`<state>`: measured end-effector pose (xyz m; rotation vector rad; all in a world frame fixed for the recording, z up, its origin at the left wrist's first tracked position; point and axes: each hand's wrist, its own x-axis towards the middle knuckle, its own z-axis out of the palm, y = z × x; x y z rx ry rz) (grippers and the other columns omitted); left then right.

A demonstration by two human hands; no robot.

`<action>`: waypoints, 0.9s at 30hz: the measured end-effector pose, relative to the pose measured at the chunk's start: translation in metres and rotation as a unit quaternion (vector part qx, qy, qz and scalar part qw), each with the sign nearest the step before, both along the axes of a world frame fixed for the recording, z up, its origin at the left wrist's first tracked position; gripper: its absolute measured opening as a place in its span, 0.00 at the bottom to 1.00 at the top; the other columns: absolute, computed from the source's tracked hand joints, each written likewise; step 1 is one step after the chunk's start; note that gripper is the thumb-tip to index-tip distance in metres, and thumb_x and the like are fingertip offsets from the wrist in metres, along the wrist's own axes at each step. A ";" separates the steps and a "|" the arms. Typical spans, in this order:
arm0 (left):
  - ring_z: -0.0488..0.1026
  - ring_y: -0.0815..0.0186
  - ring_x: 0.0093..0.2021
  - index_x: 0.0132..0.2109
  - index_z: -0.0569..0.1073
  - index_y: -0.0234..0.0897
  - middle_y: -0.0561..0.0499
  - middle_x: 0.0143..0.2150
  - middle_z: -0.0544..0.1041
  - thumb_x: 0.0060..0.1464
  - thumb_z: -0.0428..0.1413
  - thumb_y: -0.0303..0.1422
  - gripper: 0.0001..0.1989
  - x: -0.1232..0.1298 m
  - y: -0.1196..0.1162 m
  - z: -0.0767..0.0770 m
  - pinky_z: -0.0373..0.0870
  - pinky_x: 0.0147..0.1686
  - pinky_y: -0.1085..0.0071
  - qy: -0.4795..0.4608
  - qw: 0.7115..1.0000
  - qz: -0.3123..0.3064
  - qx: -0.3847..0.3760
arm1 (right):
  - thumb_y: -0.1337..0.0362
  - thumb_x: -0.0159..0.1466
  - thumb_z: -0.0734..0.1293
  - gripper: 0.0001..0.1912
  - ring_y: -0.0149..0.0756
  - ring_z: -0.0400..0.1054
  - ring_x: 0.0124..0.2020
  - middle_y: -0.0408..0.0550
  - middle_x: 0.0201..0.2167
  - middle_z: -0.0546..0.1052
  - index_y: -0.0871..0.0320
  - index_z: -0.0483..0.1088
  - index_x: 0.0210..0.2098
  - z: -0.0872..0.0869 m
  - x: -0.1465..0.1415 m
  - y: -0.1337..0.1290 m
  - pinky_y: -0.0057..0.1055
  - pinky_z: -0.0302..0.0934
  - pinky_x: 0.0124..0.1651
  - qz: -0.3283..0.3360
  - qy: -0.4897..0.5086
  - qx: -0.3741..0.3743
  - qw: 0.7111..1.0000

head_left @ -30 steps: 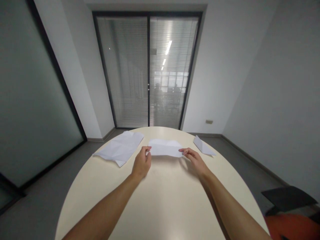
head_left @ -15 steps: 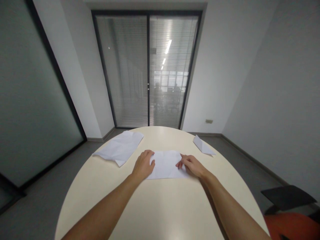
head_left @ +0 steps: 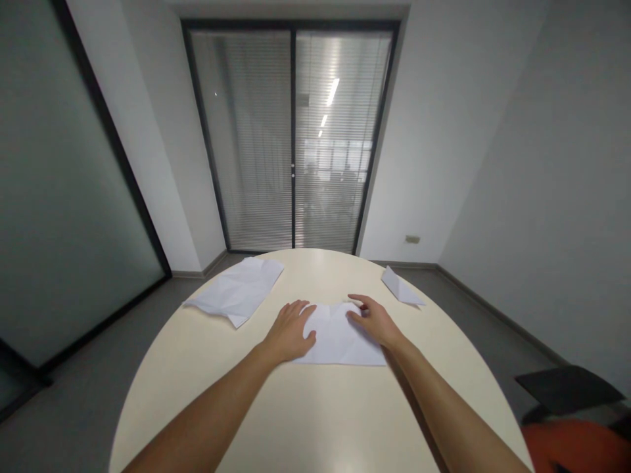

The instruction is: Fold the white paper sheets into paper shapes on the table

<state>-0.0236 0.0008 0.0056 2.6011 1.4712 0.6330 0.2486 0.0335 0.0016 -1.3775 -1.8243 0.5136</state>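
Note:
A white sheet of paper with faint creases lies on the round cream table, its long edge towards me. My left hand rests spread over the sheet's left side, fingers apart. At the sheet's far right corner is my right hand, its index finger stretched out past the far edge and its thumb over the paper; the other fingers are curled and partly hidden. Whether it pinches the paper's edge cannot be made out.
A larger creased sheet lies at the table's far left. A small folded paper is near the far right edge. A black and red chair stands at the lower right, beyond the table.
The sheet has shifted a little towards me. My left hand has spread further onto it, and my right hand has moved to its far edge with the index finger extended.

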 end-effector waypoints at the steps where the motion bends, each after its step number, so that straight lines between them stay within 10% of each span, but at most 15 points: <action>1: 0.58 0.51 0.68 0.65 0.63 0.38 0.41 0.67 0.64 0.56 0.55 0.35 0.30 0.001 -0.001 0.001 0.51 0.68 0.50 -0.003 1.000 -0.004 0.004 | 0.57 0.59 0.69 0.24 0.40 0.72 0.41 0.52 0.48 0.78 0.55 0.73 0.54 0.001 0.000 -0.001 0.38 0.65 0.49 0.002 -0.016 -0.018 1.000; 15: 0.69 0.56 0.53 0.52 0.69 0.38 0.43 0.53 0.72 0.59 0.52 0.29 0.14 -0.001 0.007 0.001 0.64 0.57 0.59 -0.041 0.996 0.060 0.046 | 0.62 0.60 0.66 0.07 0.35 0.69 0.34 0.43 0.36 0.78 0.55 0.72 0.37 0.011 -0.012 -0.012 0.29 0.60 0.38 0.094 -0.019 0.001 0.995; 27: 0.70 0.57 0.51 0.52 0.69 0.38 0.44 0.49 0.73 0.60 0.52 0.30 0.13 -0.001 0.007 0.002 0.64 0.54 0.60 -0.016 0.997 0.074 0.035 | 0.67 0.58 0.63 0.12 0.39 0.70 0.40 0.48 0.40 0.77 0.56 0.74 0.41 0.012 -0.006 -0.009 0.33 0.62 0.45 0.023 -0.093 0.053 0.994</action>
